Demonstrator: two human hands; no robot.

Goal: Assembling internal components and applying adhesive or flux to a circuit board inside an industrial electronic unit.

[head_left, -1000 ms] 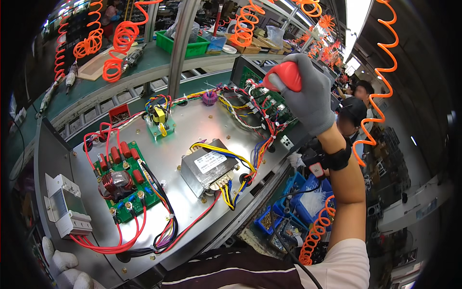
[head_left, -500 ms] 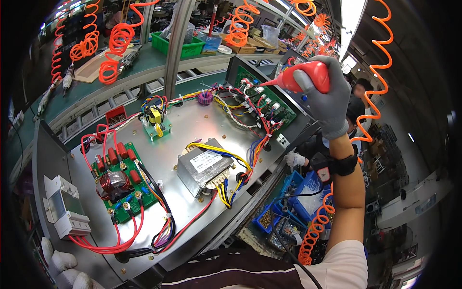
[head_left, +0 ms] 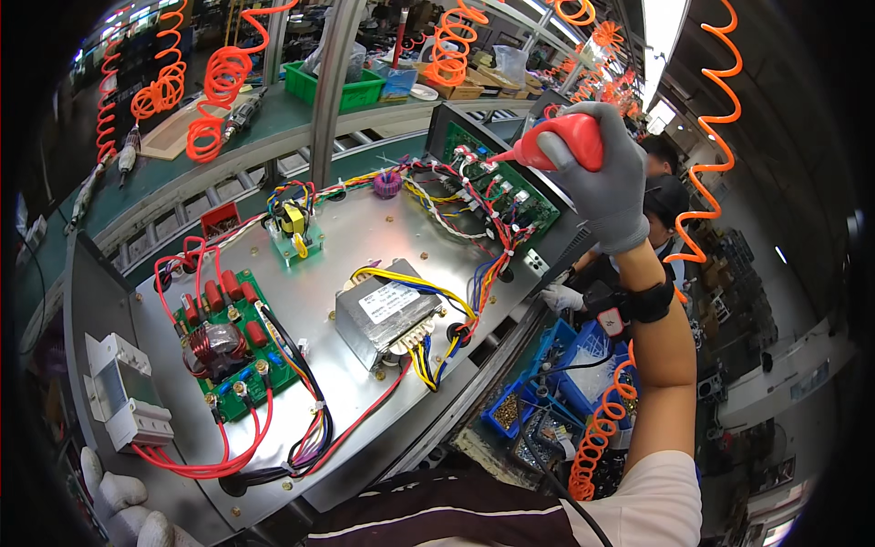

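My right hand [head_left: 606, 187], in a grey glove, is closed around a red squeeze bottle [head_left: 574, 144] held tilted. Its thin nozzle points down left at the white connectors on a green circuit board [head_left: 533, 211], mounted inside the far right panel of an open metal chassis [head_left: 319, 273]. Whether the tip touches is too small to tell. My left hand [head_left: 128, 506], in a whitish glove, is partly cut off at lower left, fingers curled over the chassis edge. On the chassis floor sit a transformer [head_left: 387, 310], a coil board [head_left: 223, 342] and a small green board [head_left: 296, 239].
Blue bins [head_left: 583, 369] of small parts stand below the chassis at right. A co-worker [head_left: 670, 201] is beyond my right arm, a white-gloved hand [head_left: 561, 297] near the chassis. Orange coiled hoses [head_left: 720, 118] hang around. A green crate [head_left: 360, 91] stands on the far bench.
My right hand and the red squeeze bottle have shifted slightly left and down along the circuit board's connectors. The co-worker has moved a little. My left hand stays in place.
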